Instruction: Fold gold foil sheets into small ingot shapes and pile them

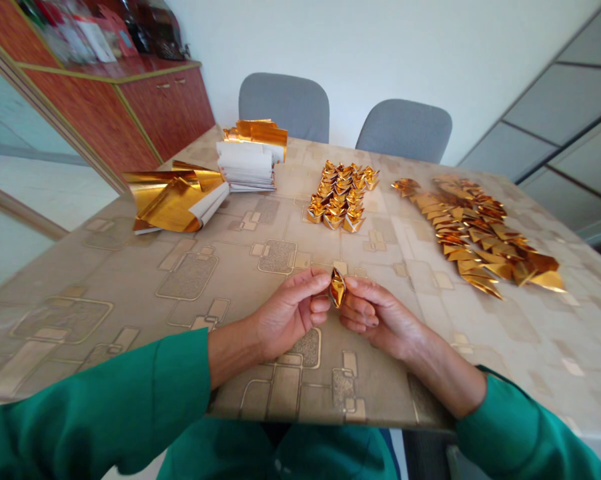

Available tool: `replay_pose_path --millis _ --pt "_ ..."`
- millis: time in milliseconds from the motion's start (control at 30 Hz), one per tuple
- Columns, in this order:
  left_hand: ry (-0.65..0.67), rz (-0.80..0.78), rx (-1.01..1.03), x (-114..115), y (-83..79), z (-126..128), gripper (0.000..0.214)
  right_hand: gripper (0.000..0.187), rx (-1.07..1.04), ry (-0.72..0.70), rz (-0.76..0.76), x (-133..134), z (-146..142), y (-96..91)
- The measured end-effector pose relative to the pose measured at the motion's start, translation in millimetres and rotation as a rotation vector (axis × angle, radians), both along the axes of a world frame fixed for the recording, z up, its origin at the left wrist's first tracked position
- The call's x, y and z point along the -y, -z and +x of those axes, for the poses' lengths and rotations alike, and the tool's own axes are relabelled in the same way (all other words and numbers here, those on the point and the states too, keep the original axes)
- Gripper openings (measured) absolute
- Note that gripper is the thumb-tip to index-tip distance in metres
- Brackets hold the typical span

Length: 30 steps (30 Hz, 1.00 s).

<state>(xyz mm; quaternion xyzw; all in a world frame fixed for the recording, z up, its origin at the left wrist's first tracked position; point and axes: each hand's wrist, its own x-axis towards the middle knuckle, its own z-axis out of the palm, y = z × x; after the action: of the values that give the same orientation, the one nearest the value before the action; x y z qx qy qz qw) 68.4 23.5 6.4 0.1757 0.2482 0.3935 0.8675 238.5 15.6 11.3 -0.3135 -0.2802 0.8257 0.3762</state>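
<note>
A small folded piece of gold foil paper (pixel 337 287) is held upright between both hands just above the near middle of the table (pixel 130 287). My left hand (pixel 287 313) pinches its left side with thumb and fingertips. On its right side, my right hand (pixel 375 317) pinches it with curled fingers. Both arms wear green sleeves.
A cluster of finished gold paper ingots (pixel 341 195) sits past the hands. A long row of flat folded gold pieces (pixel 480 230) runs along the right. Gold foil sheets (pixel 173 198) and a white-edged paper stack (pixel 250 160) lie at back left. Two grey chairs (pixel 403 130) stand behind the table.
</note>
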Motion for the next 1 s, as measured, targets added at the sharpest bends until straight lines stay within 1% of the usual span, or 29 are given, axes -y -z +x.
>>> replay_pose_path --millis 100,233,367,433,533,600,700,800,867,1000 --pt "0.001 -0.108 0.09 -3.0 1.9 0.0 0.019 0.043 -0.013 0.005 -0.009 -0.7 1.3 0.2" --pt "-0.004 -0.251 0.124 -4.8 2.0 0.1 0.012 0.042 0.001 0.001 -0.01 -1.0 1.6 0.4" --pt "0.022 -0.311 0.146 -4.3 1.2 -0.9 0.013 0.037 0.022 -0.003 -0.009 -0.8 2.5 0.6" --pt "0.035 -0.29 0.148 -3.7 1.0 -1.3 0.013 0.037 0.029 -0.007 -0.01 -0.9 3.4 1.3" --pt "0.058 -0.189 0.103 -2.0 0.3 -1.1 0.019 0.038 0.047 -0.006 -0.011 -1.1 4.2 2.9" --pt "0.061 -0.119 0.034 -0.5 -0.6 -0.5 0.025 0.037 0.061 -0.002 -0.006 -1.0 4.3 4.2" --pt "0.049 -0.06 -0.087 1.8 -2.4 0.6 0.031 0.034 0.08 -0.021 0.012 -0.5 3.3 5.7" --pt "0.031 -0.029 -0.169 3.3 -3.7 1.3 0.032 0.033 0.104 -0.042 0.034 0.5 1.7 6.4" --pt "0.019 -0.024 -0.184 3.6 -4.0 1.4 0.03 0.033 0.123 -0.041 0.051 1.2 0.9 6.3" --pt "0.03 -0.064 -0.107 2.1 -3.9 1.0 0.028 0.033 0.119 -0.016 0.079 2.3 0.3 5.4"
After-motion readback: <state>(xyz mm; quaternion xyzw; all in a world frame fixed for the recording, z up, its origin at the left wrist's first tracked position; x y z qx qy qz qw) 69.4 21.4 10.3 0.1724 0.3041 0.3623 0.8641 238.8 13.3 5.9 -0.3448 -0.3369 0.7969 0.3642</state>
